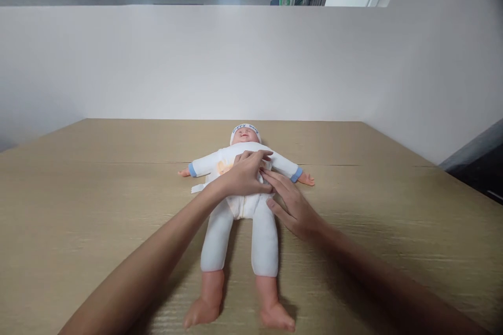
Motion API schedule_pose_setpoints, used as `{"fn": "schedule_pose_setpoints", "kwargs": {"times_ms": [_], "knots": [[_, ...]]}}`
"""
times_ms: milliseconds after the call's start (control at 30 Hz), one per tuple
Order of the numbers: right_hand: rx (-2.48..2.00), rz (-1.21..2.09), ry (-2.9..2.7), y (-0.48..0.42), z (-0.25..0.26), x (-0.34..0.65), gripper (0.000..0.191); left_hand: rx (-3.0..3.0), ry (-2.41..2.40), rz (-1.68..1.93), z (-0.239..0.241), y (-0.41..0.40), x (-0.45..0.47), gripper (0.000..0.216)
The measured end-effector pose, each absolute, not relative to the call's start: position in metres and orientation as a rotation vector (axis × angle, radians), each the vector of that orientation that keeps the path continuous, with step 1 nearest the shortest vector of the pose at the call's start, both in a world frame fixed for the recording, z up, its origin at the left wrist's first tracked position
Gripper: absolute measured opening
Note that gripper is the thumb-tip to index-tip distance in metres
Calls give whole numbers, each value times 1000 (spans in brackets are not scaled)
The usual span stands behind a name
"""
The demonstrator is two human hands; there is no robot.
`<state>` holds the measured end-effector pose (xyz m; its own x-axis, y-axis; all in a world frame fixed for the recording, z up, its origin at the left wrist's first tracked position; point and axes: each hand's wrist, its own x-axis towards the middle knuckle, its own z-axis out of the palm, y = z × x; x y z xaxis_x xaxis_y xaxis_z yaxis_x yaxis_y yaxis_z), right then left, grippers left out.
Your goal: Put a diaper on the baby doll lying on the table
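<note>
A baby doll in a white suit with blue cuffs lies face up, its feet towards me. Round its hips is a white diaper with an orange print at the waist; one pale tab sticks out on the left. My left hand lies across the diaper's front, fingers bent over its right part, thumb lower down. Beside it, my right hand touches the diaper's right edge with fingers stretched out and thumb apart. The left hand covers much of the waist, and the right-hand tab is hidden.
The doll lies on a wide wooden table with a thin seam across it. Behind stands a pale partition, and a white wall rises on the right. A dark object sits beyond the table's right edge.
</note>
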<state>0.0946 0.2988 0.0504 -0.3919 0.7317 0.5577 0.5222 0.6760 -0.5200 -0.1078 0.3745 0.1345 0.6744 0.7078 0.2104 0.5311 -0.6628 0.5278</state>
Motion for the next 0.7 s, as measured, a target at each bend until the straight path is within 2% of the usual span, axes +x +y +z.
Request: {"fn": "schedule_pose_setpoints", "kwargs": {"times_ms": [100,233,333,500,700], "knots": [[-931,378,-2089,303,44,96,60,2362,830,689,139,370,-116,78],[-869,415,-2039,305,41,98,56,2314,825,1112,124,361,-151,34],[-885,399,-1945,303,40,98,53,2390,1003,1247,96,354,-195,23],[-944,249,-1922,296,43,93,50,2374,1362,1043,54,351,-261,25],[-934,114,-2087,307,86,57,45,2299,1754,812,44,355,-261,25]]}}
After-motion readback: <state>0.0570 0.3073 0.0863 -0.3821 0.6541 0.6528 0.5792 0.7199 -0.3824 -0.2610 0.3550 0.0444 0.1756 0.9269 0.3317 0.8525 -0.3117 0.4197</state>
